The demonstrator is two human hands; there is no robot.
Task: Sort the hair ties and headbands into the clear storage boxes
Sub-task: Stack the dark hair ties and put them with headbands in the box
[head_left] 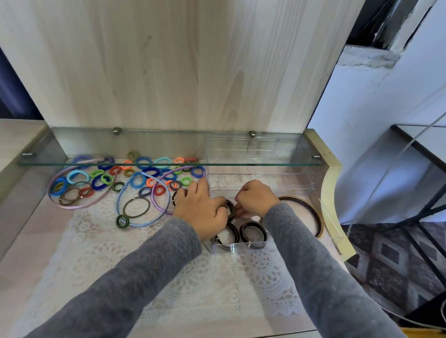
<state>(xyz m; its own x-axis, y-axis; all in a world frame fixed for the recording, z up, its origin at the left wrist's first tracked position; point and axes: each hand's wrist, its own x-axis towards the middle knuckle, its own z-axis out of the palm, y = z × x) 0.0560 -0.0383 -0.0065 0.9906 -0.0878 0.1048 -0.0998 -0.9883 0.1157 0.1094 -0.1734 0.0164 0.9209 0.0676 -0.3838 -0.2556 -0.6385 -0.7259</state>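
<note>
At the centre of the frame the left grip (202,211) curls over a dark brown hair tie (231,208). The right grip (256,198) pinches the same tie, above a small clear box (239,247) holding more dark ties (253,232). Coloured ties (151,171) and pastel headbands (139,224) lie centre left on the tabletop (23,275), a brown headband (295,198) at right.

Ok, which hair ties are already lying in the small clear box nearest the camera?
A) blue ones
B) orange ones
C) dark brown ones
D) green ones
C: the dark brown hair ties lie inside the small clear box, while the coloured hair ties lie loose on the lace mat to the left.
</note>
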